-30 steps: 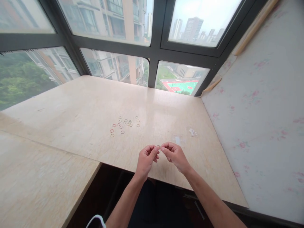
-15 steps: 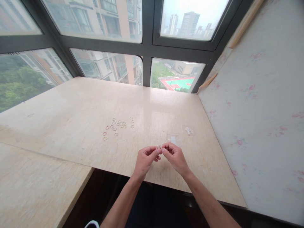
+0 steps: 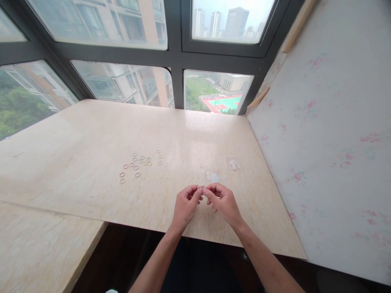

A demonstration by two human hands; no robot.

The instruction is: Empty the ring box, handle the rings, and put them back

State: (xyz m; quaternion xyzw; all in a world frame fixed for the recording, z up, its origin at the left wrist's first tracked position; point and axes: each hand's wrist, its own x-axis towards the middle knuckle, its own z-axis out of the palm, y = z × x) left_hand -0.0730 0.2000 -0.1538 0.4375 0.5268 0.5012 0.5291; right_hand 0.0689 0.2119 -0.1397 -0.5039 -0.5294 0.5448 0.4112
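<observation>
My left hand (image 3: 185,205) and my right hand (image 3: 224,202) meet above the near edge of the beige marble table (image 3: 91,138). Both pinch a small pale ring (image 3: 201,186) between thumb and fingertips. Several small coloured rings (image 3: 139,165) lie scattered on the table, to the left of and beyond my hands. Just past my fingers lies a small clear plastic piece (image 3: 214,176). A little white item (image 3: 233,164) sits further right.
A papered wall (image 3: 324,134) with faint pink flowers closes the table's right side. Dark-framed windows (image 3: 174,61) run along the back, with buildings outside. A second marble slab (image 3: 39,240) adjoins at lower left. A dark gap lies under my arms.
The view has swung to the right, so the table and rings sit further left in the picture. My hands stay together on the small ring, hardly moved.
</observation>
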